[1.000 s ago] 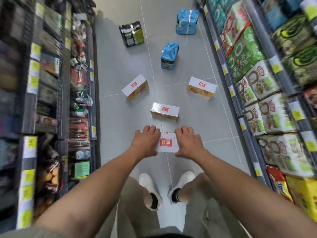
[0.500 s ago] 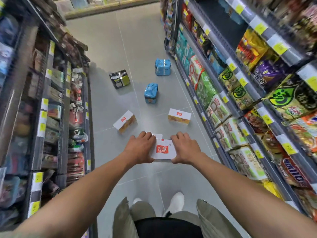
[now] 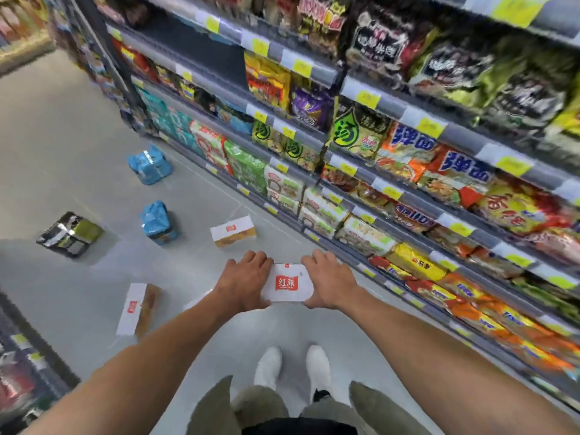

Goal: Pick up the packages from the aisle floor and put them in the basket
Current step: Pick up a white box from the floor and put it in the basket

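I am upright now, turned toward the shelves (image 3: pixel 361 196), the white box (image 3: pixel 287 282) lifted off the floor (image 3: pixel 78 152). My left hand (image 3: pixel 243 279) and right hand (image 3: pixel 329 277) clamp its ends, fingers curled. No basket in sight; five packages remain down.

1. The white box (image 3: pixel 287 283), on the floor between both hands 1.0 s ago, is now lifted clear of the floor at frame centre.
2. The view has swung right: the right-hand shelving (image 3: pixel 408 183) now fills the upper right of the frame.
3. The remaining floor packages, including the blue packs (image 3: pixel 150 164), have shifted to the left half of the frame.
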Available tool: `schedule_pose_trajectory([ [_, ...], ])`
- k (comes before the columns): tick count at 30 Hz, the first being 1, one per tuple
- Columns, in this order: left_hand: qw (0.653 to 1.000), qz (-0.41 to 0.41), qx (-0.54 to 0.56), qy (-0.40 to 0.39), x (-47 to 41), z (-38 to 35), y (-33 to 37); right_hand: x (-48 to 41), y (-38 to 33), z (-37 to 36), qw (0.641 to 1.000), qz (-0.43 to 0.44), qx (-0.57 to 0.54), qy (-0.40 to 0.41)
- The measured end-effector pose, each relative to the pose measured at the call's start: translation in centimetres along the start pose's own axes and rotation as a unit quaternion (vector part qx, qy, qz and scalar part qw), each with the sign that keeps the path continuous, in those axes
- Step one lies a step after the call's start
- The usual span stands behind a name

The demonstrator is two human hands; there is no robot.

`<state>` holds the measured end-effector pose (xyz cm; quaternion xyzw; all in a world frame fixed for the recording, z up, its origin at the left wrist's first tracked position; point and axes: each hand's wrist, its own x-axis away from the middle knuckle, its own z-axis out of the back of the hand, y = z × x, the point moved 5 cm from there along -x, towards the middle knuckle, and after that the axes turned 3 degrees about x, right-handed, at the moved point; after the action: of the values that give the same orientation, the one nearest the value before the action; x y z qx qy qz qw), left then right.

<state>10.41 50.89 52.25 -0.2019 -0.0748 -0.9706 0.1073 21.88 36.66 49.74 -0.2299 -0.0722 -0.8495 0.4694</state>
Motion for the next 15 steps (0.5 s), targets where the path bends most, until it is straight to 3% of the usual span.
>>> schedule_pose_trajectory([
  [7, 0.981, -0.168, -0.089, -0.033, -5.2, 0.8, 5.9, 6.2, 4.4, -2.7, 0.978, -0.183, -0.101, -0.003],
  [15, 0.916, -0.368, -0.150, -0.055, -6.6, -0.5, 19.1, 18.6, 8.1, -8.3, 0.906, -0.376, -0.193, 0.014],
])
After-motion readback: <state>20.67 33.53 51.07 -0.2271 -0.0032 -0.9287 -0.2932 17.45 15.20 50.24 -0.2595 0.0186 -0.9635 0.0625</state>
